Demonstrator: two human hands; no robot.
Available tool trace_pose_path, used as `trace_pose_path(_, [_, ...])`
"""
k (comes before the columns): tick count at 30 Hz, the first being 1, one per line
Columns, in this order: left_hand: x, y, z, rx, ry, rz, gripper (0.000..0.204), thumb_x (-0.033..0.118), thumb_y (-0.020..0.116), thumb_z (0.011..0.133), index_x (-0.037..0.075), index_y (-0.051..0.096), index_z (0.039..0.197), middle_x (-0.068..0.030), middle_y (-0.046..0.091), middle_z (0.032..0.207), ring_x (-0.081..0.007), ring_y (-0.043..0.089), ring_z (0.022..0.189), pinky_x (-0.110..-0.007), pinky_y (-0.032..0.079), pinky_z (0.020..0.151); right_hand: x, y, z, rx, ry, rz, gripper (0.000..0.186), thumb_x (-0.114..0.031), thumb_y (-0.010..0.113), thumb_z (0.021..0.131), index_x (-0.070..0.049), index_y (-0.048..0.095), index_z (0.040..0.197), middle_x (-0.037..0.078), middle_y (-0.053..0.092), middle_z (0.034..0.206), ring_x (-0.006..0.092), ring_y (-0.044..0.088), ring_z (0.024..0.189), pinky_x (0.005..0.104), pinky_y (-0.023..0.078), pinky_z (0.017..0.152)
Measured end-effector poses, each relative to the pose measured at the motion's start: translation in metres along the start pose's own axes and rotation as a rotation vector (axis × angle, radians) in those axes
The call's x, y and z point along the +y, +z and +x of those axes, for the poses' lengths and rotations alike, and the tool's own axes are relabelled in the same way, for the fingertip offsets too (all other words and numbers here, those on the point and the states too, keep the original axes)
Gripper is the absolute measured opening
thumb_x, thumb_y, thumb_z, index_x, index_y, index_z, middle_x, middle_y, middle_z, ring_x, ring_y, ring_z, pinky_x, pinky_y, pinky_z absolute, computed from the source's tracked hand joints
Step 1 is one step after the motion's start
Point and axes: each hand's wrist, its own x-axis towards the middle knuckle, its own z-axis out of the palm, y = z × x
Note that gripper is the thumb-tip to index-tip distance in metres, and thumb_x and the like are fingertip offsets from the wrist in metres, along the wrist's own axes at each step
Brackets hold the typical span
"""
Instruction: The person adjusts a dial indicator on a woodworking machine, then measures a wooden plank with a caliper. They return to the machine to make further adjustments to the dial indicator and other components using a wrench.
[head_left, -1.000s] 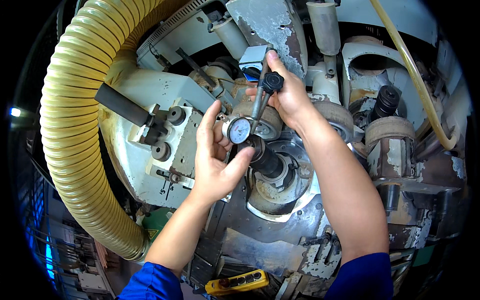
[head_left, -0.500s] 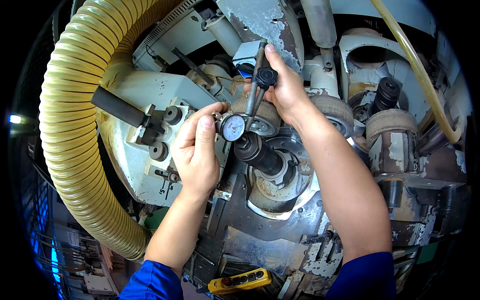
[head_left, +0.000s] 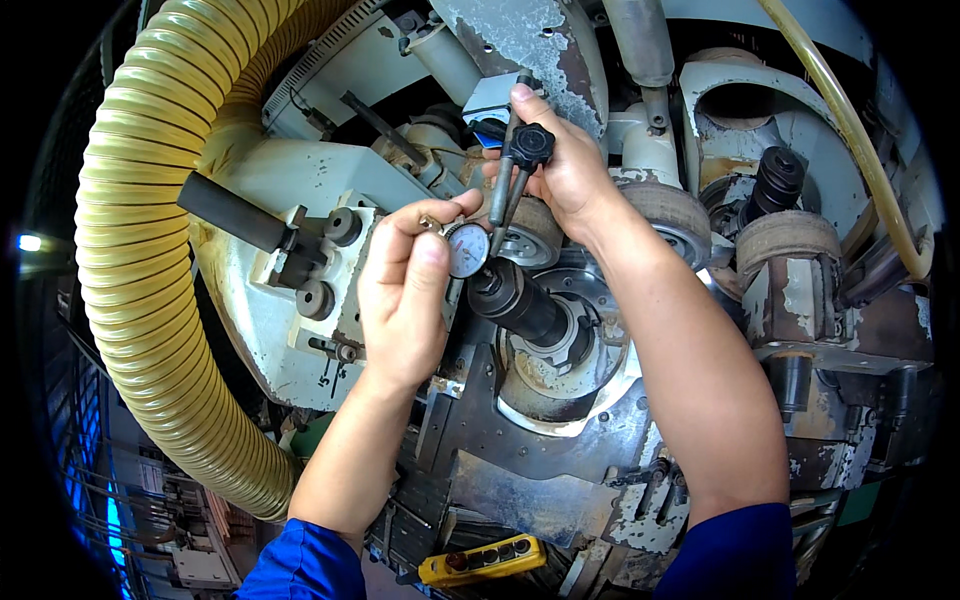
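Note:
My left hand (head_left: pixel 402 295) is closed on a dial indicator (head_left: pixel 467 250) with a round white face, thumb and fingers at its left edge. The indicator sits beside the lower end of a jointed metal stand arm (head_left: pixel 502 195). My right hand (head_left: pixel 575 185) is wrapped around that arm near its black knob (head_left: pixel 532 146), the thumb lying along the upper rod. A boxy grey-and-blue base (head_left: pixel 492 97) shows behind the arm's upper end. Just below the indicator stands a dark spindle (head_left: pixel 522 308) on a round flange. My right fingertips are partly hidden.
A thick yellow ribbed hose (head_left: pixel 140 250) curves down the left side. Rubber-rimmed rollers (head_left: pixel 665 222) stand behind my right forearm. A black bar (head_left: pixel 235 212) juts from the machine block at left. Near the bottom lies a yellow push-button control (head_left: pixel 482 562).
My left hand has shifted slightly right and up, and its thumb now covers part of the dial's edge. The stand arm and my right hand have moved slightly to the left.

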Motion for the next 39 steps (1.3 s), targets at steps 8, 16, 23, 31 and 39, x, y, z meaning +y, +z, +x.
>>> trace_pose_path(8, [0.0042,0.0068,-0.0024,-0.095,-0.028,0.023,0.049,-0.004,0.058,0.101,-0.003,0.04,0.147,-0.0174,0.052,0.148,-0.0188,0.057,0.127,-0.036,0.051,0.109,0.0002,-0.0019,0.0005,-0.009,0.003,0.009,0.065,-0.061,0.068,0.095,-0.001,0.067,0.118,0.012,0.071,0.098,0.0215,0.073,0.086,0.0328,0.06,0.076])
trace_pose_path(16, [0.0093,0.0045,-0.0008,-0.14,-0.012,0.093,0.047,-0.003,0.058,0.102,-0.003,0.042,0.145,-0.0168,0.051,0.149,-0.0191,0.057,0.128,-0.035,0.054,0.107,-0.0007,0.0001,-0.0013,-0.003,-0.001,-0.002,0.064,-0.06,0.067,0.096,0.0,0.068,0.119,0.013,0.072,0.098,0.0209,0.074,0.087,0.0311,0.061,0.074])
trace_pose_path(23, [0.0082,0.0048,-0.0026,-0.121,-0.062,0.039,0.045,-0.003,0.059,0.101,-0.004,0.042,0.142,-0.0182,0.051,0.149,-0.0196,0.058,0.128,-0.037,0.055,0.108,-0.0012,-0.0011,-0.0007,-0.005,0.002,-0.003,0.064,-0.06,0.068,0.096,0.0,0.067,0.119,0.013,0.072,0.099,0.0211,0.074,0.087,0.0314,0.061,0.074])
trace_pose_path(31, [0.0066,0.0081,-0.004,-0.086,-0.065,-0.055,0.043,-0.003,0.058,0.101,-0.004,0.043,0.142,-0.0187,0.054,0.147,-0.0202,0.059,0.127,-0.038,0.053,0.11,-0.0019,-0.0011,-0.0001,-0.014,0.001,0.01,0.063,-0.061,0.068,0.095,-0.001,0.067,0.116,0.011,0.07,0.095,0.0214,0.073,0.084,0.0331,0.061,0.073])
trace_pose_path(39, [0.0066,0.003,-0.0041,-0.08,-0.035,-0.065,0.049,0.002,0.059,0.103,-0.004,0.041,0.149,-0.0202,0.055,0.147,-0.0224,0.059,0.13,-0.038,0.048,0.112,-0.0003,0.0,-0.0005,0.008,-0.011,0.032,0.063,-0.063,0.066,0.095,-0.003,0.067,0.113,0.009,0.069,0.092,0.0223,0.073,0.082,0.0348,0.061,0.075])
